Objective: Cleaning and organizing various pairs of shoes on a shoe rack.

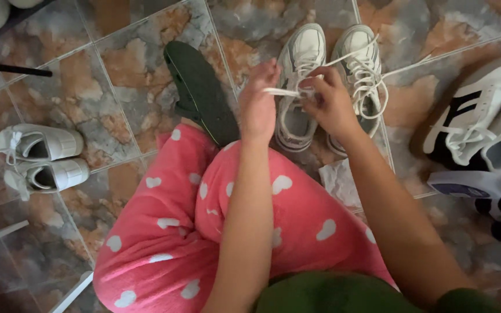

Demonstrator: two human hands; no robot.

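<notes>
**Both hands on one lace above a grey-white sneaker**

Between the two hands, a flat white shoelace point(282, 91) is pulled taut, and that short stretch is the centre of the scene. The left hand point(257, 104) pinches one end of it with closed fingertips; the right hand point(329, 103) is closed on the other end, its fingers curled over the lace. Directly beneath this grip stands a grey-and-white sneaker point(298, 87), toe pointing away from the person, its tongue and opening just below the hands. Just beyond the right hand, touching side by side with that shoe, is its partner sneaker point(358, 69), whose loose laces point(372, 87) spill outward, one strand running off toward the far right across the tile.

On the left hand's outer side, near the wrist, a black slipper point(201, 93) sits on the person's foot, sole partly turned up. Nearer the body than the grip, pink trousers with white hearts point(204, 232) cover the crossed legs, and both forearms pass over them. A crumpled piece of white paper point(338, 181) lies under the right forearm, close to the shoes.

Well apart from the grip on the left-hand side, a pair of plain white sneakers point(42, 159) lies on the mottled tile floor point(117, 64). Well apart on the right-hand side are black-and-white striped sneakers point(476, 116).
</notes>
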